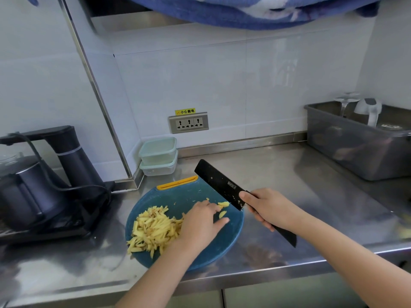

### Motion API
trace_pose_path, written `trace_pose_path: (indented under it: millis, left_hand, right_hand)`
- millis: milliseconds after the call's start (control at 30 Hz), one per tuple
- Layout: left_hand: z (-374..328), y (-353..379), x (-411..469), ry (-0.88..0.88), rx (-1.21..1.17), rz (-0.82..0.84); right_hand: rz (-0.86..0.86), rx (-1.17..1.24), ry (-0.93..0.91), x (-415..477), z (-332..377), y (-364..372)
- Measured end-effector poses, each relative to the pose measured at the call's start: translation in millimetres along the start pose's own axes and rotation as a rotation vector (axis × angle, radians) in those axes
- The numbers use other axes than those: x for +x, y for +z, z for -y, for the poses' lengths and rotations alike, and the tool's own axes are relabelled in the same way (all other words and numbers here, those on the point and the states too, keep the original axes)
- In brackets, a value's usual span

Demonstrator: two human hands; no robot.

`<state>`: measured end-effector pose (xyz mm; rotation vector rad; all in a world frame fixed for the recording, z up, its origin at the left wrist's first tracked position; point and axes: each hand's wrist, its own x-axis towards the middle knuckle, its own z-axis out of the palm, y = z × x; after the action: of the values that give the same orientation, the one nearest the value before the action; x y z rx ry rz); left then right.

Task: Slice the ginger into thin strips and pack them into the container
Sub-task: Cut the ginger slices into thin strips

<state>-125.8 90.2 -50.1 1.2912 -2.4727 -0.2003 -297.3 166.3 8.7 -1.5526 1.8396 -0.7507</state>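
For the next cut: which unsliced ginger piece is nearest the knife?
The farther yellow ginger chunk, beside the black rectangular cleaver blade; the other chunk lies closer to the person.
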Motion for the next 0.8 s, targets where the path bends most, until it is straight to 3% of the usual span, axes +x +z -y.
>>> trace_pose_path:
  millis: [300,433,500,600,667,800]
  left_hand:
    - [16.2,-6.1,15.6,-0.012,-0.072,-0.017]
    - [21.0,-34.5,6.5,-0.146,-0.160,-0.364]
    - [18.6,-51.0,0.6,-0.072,-0.144,-0.446]
    - [6.7,-66.5,-15.5,0.160,0.017,-0.150]
    - [-1.5,-67.3,-27.0,0.199,0.111,0.089]
    - [4.2,-58.1,-33.8,0.162,0.191,0.234]
  right_hand:
    - [-0.051,-0.100,0.029,3.5,-11.3,-7.5]
    - [-0.145,-0.450,-0.071,5.1,-9.3,-0.8]
    - [-0.152,-0.691,-0.196,5.2,-5.5,3.2]
    - [-0.137,-0.935,-0.416,8.4,3.3,10.1]
    - [-0.230,-1.049,-0.631,12.1,7.4,16.8]
    - [-0.417,-1.040,-0.868,20.9,4.6,33.4]
